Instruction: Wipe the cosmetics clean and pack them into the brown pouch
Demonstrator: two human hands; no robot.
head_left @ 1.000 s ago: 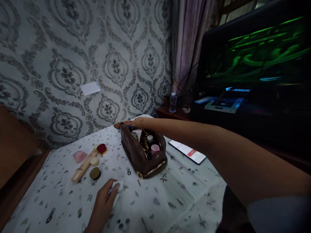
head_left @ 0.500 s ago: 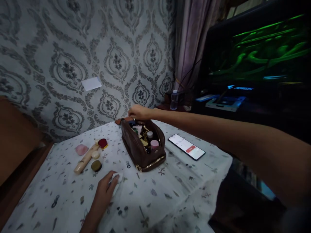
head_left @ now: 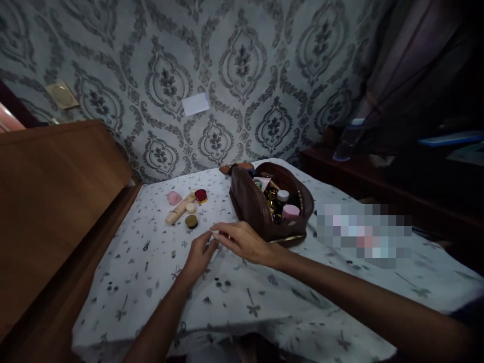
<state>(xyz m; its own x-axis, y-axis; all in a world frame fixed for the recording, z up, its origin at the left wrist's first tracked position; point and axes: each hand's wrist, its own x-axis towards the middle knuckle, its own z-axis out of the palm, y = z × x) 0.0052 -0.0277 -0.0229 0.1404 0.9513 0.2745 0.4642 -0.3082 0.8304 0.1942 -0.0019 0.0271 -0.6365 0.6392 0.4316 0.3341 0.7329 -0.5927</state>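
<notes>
- Left hand [head_left: 199, 254]: fingers bent, tips brought up to the right hand's; cannot tell whether they pinch anything.
- Right hand [head_left: 247, 243]: palm down, fingers reaching across to the left fingertips; grip likewise unclear.
- White scrap [head_left: 214, 232]: small, at the meeting fingertips, above the patterned tablecloth [head_left: 130, 282]; mostly hidden.
- Brown cosmetic bag [head_left: 252, 204]: unzipped, upright, just beyond the right hand; pink-lidded jar [head_left: 291, 211] and white-capped container [head_left: 283, 195] inside.
- Olive-lidded pot [head_left: 191, 222]: on the cloth, just beyond the left hand.
- Past it: cream pot [head_left: 191, 207] beside a beige tube [head_left: 177, 214] lying flat, red-topped pot [head_left: 201, 194], pink sponge [head_left: 174, 197].
</notes>
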